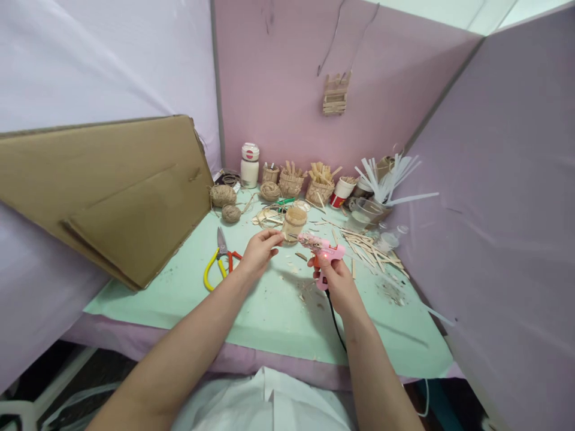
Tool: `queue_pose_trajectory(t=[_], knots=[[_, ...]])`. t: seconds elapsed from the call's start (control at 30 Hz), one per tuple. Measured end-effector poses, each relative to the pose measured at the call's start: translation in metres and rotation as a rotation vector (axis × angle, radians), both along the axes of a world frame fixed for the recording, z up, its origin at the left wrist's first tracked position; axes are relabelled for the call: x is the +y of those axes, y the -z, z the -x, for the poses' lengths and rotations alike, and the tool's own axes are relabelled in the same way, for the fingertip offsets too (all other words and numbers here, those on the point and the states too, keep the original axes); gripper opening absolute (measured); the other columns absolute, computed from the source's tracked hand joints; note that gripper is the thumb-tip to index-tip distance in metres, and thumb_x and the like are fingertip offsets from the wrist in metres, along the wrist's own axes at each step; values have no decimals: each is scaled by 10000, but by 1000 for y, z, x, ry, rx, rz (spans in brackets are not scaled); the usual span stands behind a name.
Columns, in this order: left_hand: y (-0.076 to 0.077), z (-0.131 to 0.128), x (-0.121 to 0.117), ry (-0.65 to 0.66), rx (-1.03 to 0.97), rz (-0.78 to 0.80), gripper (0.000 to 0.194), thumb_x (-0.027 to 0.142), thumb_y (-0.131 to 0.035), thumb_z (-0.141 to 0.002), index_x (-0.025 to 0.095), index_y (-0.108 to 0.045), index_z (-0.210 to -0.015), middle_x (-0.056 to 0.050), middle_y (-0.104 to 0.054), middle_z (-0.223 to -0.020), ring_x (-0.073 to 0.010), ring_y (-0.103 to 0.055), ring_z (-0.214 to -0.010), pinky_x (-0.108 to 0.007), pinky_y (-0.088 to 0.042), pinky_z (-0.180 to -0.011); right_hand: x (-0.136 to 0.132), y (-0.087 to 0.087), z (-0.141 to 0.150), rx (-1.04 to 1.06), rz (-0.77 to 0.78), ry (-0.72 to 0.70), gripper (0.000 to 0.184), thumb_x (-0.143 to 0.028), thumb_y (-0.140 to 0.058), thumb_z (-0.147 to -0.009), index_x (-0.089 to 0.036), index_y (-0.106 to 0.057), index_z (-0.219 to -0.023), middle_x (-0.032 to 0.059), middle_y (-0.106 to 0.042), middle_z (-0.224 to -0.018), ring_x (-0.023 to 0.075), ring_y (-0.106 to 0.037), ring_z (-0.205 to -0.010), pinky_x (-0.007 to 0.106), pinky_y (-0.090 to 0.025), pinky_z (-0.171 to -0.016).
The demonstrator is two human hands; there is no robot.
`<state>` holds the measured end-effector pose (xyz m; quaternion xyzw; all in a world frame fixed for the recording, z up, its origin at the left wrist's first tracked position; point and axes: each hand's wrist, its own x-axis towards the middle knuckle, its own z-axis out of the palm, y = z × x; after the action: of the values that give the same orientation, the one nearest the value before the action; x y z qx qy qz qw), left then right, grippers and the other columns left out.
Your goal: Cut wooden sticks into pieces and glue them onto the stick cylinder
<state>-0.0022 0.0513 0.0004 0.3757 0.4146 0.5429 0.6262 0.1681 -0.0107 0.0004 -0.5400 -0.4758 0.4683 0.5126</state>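
One pink glue gun [331, 252], right hand [341, 284] closed round grip [321, 282]; aimed ten o'clock to face thin stick [290, 241] left hand [259, 251] pinches.

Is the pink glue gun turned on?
It looks on: the pink glue gun, held in the right hand, has a small red light glowing on its side.

Looks like a small craft workshop booth. Evidence: fabric-covered walls, pink cloth [278, 90] behind; green-topped table [179, 299]; pink glue gun [330, 254]; 2 twine balls [223, 195] at left; yellow-and-red-handled shears [221, 251]; cups of wood sticks [321, 182]; loose wood strips [372, 248]; white glue sticks [389, 179]; large cardboard pieces [121, 197].
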Motion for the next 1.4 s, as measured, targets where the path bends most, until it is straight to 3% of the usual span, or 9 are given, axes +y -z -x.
queue_pose_trajectory(t=[0.47, 0.83, 1.4], knots=[[2, -1, -1, 21, 42, -32, 203, 346, -723, -576, 202, -657, -703, -9, -610, -737, -118, -527, -708, -240, -353, -628, 1, 9, -5, -85, -34, 5, 388, -577, -496, -802, -196, -556, -846, 36, -592, -830, 140, -517, -670, 244, -386, -588], [4, 0, 0, 40, 52, -43, 208, 348, -712, -598, 193, -648, -721, 6, -578, -733, -103, -502, -710, -222, -341, -629, 5, 17, -7, -77, -53, 18, 397, -585, -515, -786, -193, -566, -820, 21, -583, -776, 136, -525, -660, 244, -383, -583], [2, 0, -1, 36, 56, -36, 202, 341, -711, -602, 193, -648, -724, 4, -578, -745, -103, -504, -719, -221, -343, -633, 4, 13, -6, -76, -34, 12, 412, -590, -520, -781, -185, -552, -852, 27, -590, -783, 136, -534, -663, 242, -389, -587]])
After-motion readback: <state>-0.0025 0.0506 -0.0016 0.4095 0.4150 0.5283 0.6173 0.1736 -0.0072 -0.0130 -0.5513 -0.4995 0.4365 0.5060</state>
